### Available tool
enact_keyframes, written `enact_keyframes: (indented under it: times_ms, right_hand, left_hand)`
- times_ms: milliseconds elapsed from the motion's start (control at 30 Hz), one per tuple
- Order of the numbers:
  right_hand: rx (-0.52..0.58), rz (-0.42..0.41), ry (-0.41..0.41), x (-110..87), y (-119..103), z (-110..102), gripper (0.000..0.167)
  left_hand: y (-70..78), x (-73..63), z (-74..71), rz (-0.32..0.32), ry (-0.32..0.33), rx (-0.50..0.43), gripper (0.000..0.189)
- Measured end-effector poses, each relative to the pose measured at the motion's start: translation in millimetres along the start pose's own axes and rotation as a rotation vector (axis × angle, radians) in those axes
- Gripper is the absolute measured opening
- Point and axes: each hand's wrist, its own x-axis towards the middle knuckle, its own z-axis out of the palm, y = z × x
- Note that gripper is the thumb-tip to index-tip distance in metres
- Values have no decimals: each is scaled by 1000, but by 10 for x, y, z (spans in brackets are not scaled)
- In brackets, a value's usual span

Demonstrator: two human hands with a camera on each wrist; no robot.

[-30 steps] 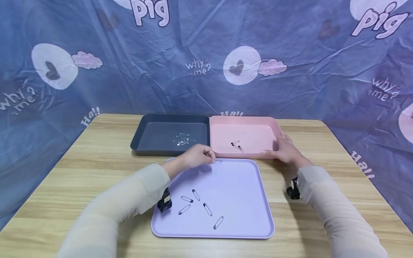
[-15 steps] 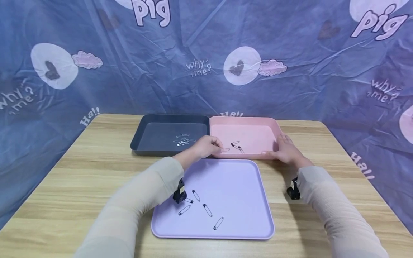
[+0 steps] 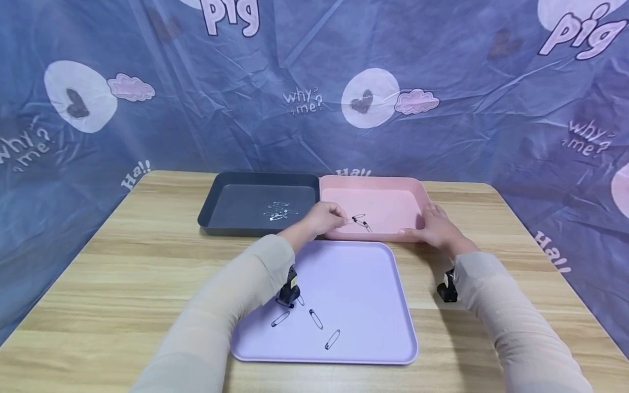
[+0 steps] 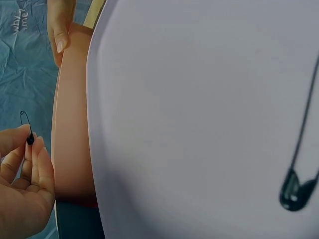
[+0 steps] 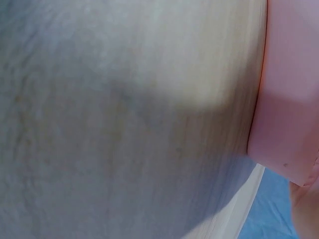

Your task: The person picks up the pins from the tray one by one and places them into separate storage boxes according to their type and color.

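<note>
My left hand (image 3: 323,217) is over the left front part of the pink tray (image 3: 378,197). Between thumb and fingertips it pinches a safety pin (image 4: 31,138), whose black head shows in the left wrist view. A few black-headed safety pins (image 3: 363,224) lie in the pink tray, just right of those fingertips. My right hand (image 3: 438,230) holds the tray's right front corner, thumb at the front rim and fingers along the right side. On the lavender tray (image 3: 358,289) lie several more safety pins (image 3: 316,319), some partly hidden by the left wrist camera.
A dark grey tray (image 3: 241,204) with a cluster of silver safety pins (image 3: 279,212) adjoins the pink one on its left. All three trays stand on a wooden table (image 3: 132,262). Behind it hangs a blue printed cloth (image 3: 245,109).
My left hand has moved from the lavender tray's back edge, up and right into the pink tray, carrying the safety pin. The right hand stays at the tray's corner.
</note>
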Motion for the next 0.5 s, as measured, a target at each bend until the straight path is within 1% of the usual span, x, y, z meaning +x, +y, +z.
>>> enact_keyframes:
  times_ms: [133,300,400,500]
  right_hand:
    - [9,-6,-1,3,-5,-8,114]
    - [18,-5,-3,5,-11,-10,114]
    - [22,-2,-5,10,-11,-7,113]
    - [25,-6,-7,15,-10,-4,113]
  left_hand:
    - [14,38,16,-11,11,-28,6]
    - [19,119,52,-38,7,-76,6]
    - [18,180,77,-53,20,-87,6]
    - [18,237,100,-59,46,-89,7]
